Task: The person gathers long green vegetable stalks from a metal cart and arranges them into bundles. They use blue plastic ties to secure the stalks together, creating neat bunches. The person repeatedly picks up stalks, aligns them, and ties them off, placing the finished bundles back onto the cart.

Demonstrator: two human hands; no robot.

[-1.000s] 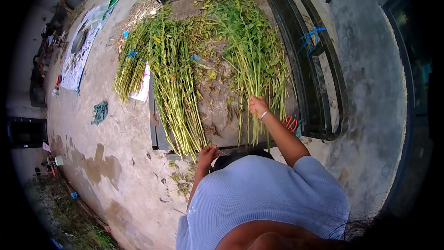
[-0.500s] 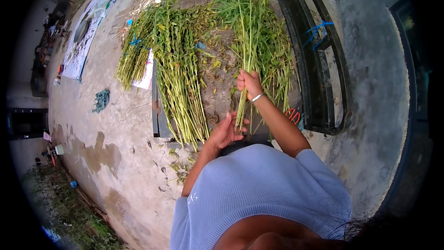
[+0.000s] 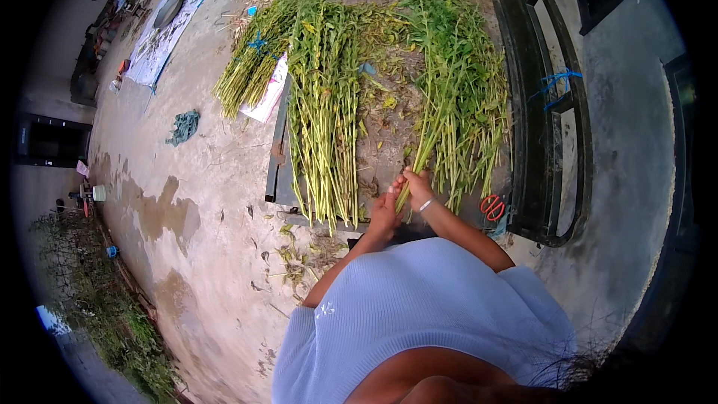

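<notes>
My right hand (image 3: 419, 188), with a pale bracelet at its wrist, is closed around the lower part of a bunch of green leafy stalks (image 3: 424, 148). At the cut ends, just left of it, the fingers of my left hand (image 3: 386, 212) are closed on the same stalks. The bunch slants up and away, and its leafy tops rest over a pile of similar stalks (image 3: 467, 75) on the right side of the dark cart bed (image 3: 385, 123). To the left lies another long pile of stalks (image 3: 325, 105), with yellowish stems toward me.
Red-handled scissors (image 3: 493, 208) lie near the bed's right front corner. A dark metal rail (image 3: 576, 135) with blue string (image 3: 555, 88) borders the right side. Farther left are a tied stalk bundle (image 3: 254, 56), a crumpled dark cloth (image 3: 183, 127) and a spread sheet (image 3: 168, 34) on the concrete.
The bunch has come down from a raised, upright position onto the right pile. My right hand has lowered toward me, and my left hand has gone from open fingers to closed on the stalk ends.
</notes>
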